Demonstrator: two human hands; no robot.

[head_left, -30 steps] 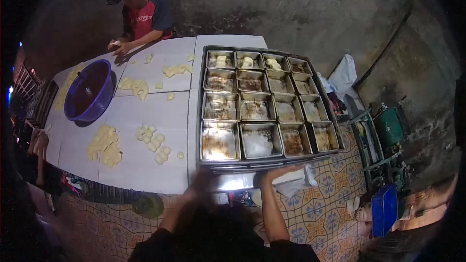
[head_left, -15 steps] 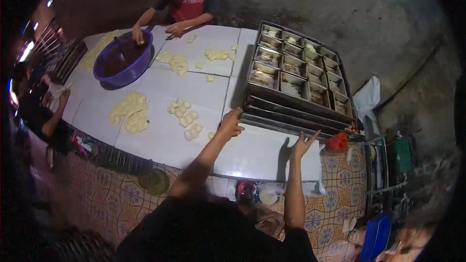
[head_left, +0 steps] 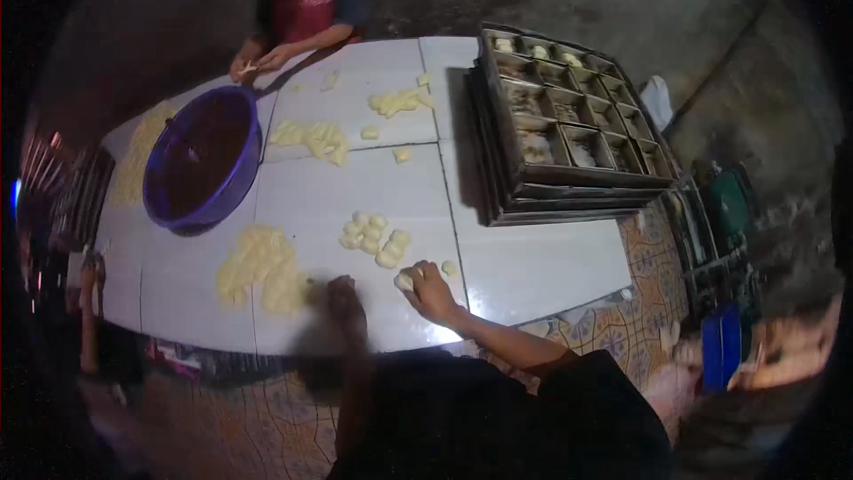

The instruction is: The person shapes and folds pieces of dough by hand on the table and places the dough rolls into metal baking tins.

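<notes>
My right hand is closed over pale dough balls near the front of the white table; how many it covers is hidden. A group of round dough balls lies just beyond it, and a single small ball sits to its right. Further left, my left hand hovers in shadow over the table edge, dark and smeared, its fingers not readable. A flat heap of dough pieces lies left of that hand.
A stack of metal trays with square baking tins stands at right. A purple basin with brown filling is at left. More dough strips lie mid-table. Across the table, a co-worker in a red shirt handles a small piece.
Both my hands have left the tray stack and come left to the dough; the right now grips dough balls. The view has swung. The co-worker's hand has moved out of the basin.
</notes>
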